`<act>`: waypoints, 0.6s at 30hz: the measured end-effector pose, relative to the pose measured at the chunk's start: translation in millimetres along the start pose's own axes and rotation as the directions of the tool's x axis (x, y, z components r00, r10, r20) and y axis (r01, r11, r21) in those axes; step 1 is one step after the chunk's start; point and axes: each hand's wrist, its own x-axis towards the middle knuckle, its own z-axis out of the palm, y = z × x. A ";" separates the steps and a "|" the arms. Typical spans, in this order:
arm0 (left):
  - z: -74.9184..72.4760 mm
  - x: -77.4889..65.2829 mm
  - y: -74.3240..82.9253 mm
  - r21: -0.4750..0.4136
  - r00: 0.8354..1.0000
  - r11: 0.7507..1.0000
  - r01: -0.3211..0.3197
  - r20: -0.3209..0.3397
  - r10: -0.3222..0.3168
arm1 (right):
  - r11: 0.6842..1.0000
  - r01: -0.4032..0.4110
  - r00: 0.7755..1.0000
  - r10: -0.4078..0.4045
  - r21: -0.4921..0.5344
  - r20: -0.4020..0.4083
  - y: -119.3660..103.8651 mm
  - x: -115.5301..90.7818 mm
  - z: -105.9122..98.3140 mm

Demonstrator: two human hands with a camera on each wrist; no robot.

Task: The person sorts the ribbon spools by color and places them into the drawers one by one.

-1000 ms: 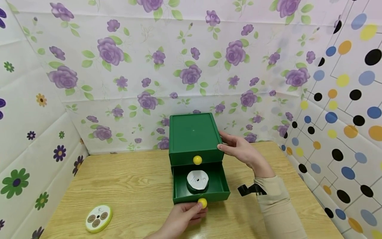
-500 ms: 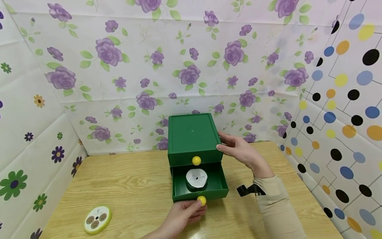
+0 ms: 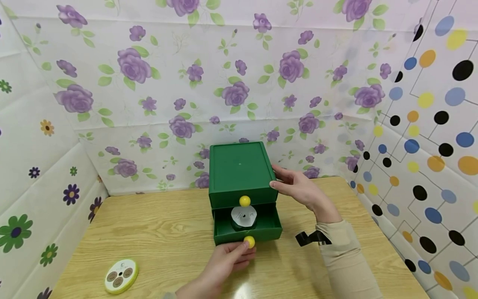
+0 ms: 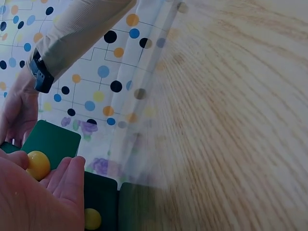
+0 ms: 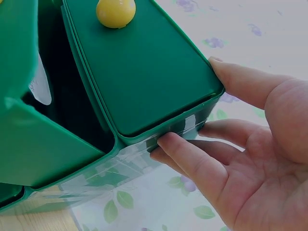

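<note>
A green drawer cabinet [image 3: 239, 166] with yellow knobs stands against the back cloth. The drawer [image 3: 269, 234] below its top one is pulled part way out. Inside lies a dark spool [image 3: 244, 216] with a white label and a small centre hole; the cabinet partly overhangs it. My left hand [image 3: 224, 263] pinches that drawer's yellow knob [image 3: 249, 242], thumb on it and fingers beneath. On the cabinet's right side rests my right hand [image 3: 298, 189], fingers extended along the wall and thumb at the top edge. In the right wrist view the top drawer's knob [image 5: 116, 12] also shows.
A flat round disc [image 3: 121, 276] with a yellow rim and several brown and dark circles lies at the table's front left. Flowered cloth [image 3: 168, 83] rises behind the wooden table [image 3: 157, 224], and dotted cloth [image 3: 422, 174] borders it at right.
My left hand has pushed the drawer a little way into the cabinet, carrying the spool back under the top drawer. The right hand has kept its place on the cabinet's side.
</note>
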 end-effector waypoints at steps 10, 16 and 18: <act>-2.0 10.4 6.1 -0.017 0.999 1.000 -0.002 -0.047 0.001 | 1.000 -0.006 1.000 0.006 -0.007 -0.008 0.1 -0.4 0.9; -3.3 19.3 8.3 -0.035 0.998 0.999 -0.024 -0.052 0.022 | 1.000 -0.010 1.000 0.010 -0.015 -0.015 0.4 -0.6 0.3; -4.3 22.6 8.3 -0.042 0.998 0.999 -0.032 -0.055 0.030 | 1.000 -0.010 1.000 0.010 -0.015 -0.014 1.0 -0.3 0.3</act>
